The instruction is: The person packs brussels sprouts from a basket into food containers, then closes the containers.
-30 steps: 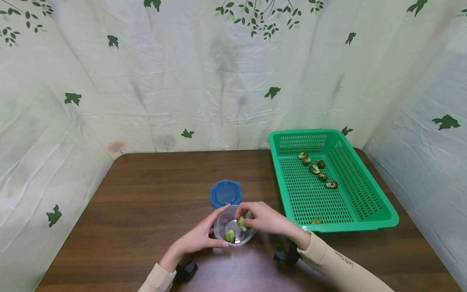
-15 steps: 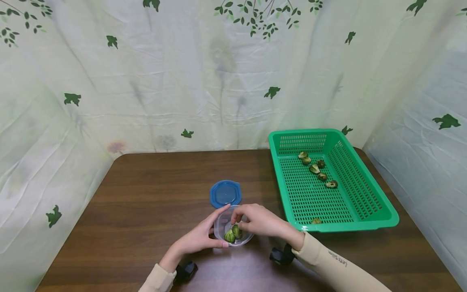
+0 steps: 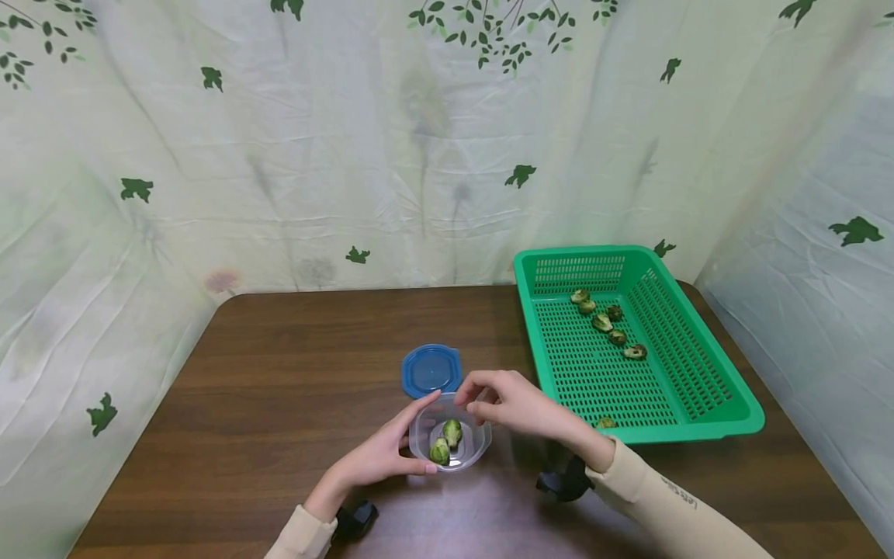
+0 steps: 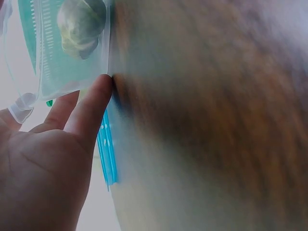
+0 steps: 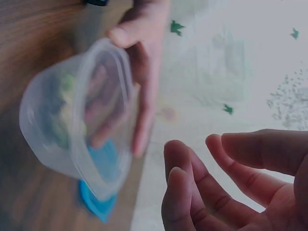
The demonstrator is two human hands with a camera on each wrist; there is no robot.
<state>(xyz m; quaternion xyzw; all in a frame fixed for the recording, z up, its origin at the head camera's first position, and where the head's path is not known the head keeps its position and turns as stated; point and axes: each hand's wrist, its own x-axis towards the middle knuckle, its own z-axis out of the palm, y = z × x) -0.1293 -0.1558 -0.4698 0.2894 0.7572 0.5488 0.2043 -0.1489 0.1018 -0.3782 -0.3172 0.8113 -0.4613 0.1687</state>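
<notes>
A clear plastic food container (image 3: 476,448) stands on the wooden table with two green Brussels sprouts (image 3: 452,432) in it, one beside the other. My left hand (image 3: 380,456) holds its left side, the thumb at the near rim and the forefinger at the far rim. In the left wrist view, fingers of the left hand (image 4: 48,159) lie against the container's wall. Just over the right rim hovers my right hand (image 3: 520,405), its fingers loosely bent. The right wrist view shows a gap between thumb and fingers of the right hand (image 5: 231,183), with nothing held.
Behind the container lies a blue lid (image 3: 431,371) on the table (image 3: 293,373). To the right stands a green slotted basket (image 3: 642,431) with several browned Brussels sprouts (image 3: 602,323) and another piece near its front wall. A leaf-patterned curtain (image 3: 314,155) rises behind the table.
My right hand lowered a Brussels sprout into the container beside the other, let it go and drew back up to the right. The left hand stayed at the container.
</notes>
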